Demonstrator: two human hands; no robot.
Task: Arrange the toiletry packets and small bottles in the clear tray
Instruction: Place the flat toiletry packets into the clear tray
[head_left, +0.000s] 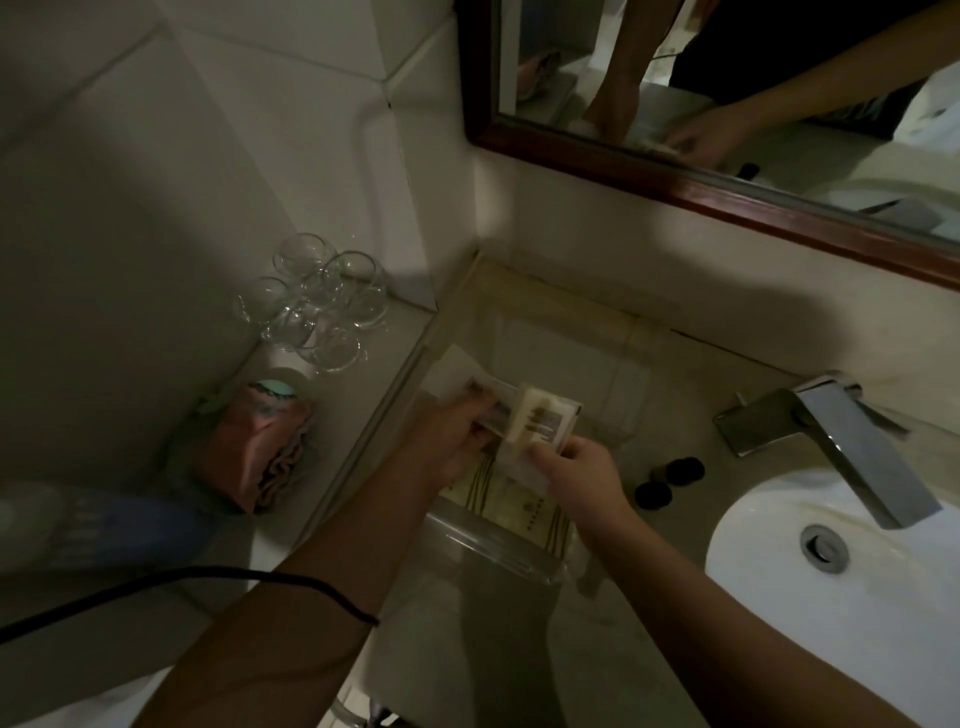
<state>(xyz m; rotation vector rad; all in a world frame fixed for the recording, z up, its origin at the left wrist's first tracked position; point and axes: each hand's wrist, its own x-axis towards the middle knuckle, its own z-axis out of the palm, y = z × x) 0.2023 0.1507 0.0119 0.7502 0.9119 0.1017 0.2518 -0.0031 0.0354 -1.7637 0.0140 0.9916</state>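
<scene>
Head view, dim light, reading left to right. Drinking glasses (322, 301) are standing on the ledge at upper left of centre; a folded pink cloth (260, 457) is lying below them. Neither is part of the step.

At centre, the left hand (452, 441) is pressing its grip closed on a stack of flat toiletry packets (488, 395), thumb side hidden, over the far end of the clear tray (498, 551). The right hand (576, 473) is pinching a small cream box (543, 421) by its lower edge, grip pressed together on it, holding it upright just beside the left hand's stack. A striped packet (514, 504) is already lying flat in the tray beneath both hands.

Right of the tray, three dark-capped small bottles (667, 480) are standing on the table, untouched, near the tap (841, 441) and the basin (857, 597).

Judgement: packets are being squared up, bottles remain. To do this well: seat the box against the tray's far wall, edges aligned with the stack; let the left hand steady the packets so that they are not fanning out; leave the near end free for the bottles.
</scene>
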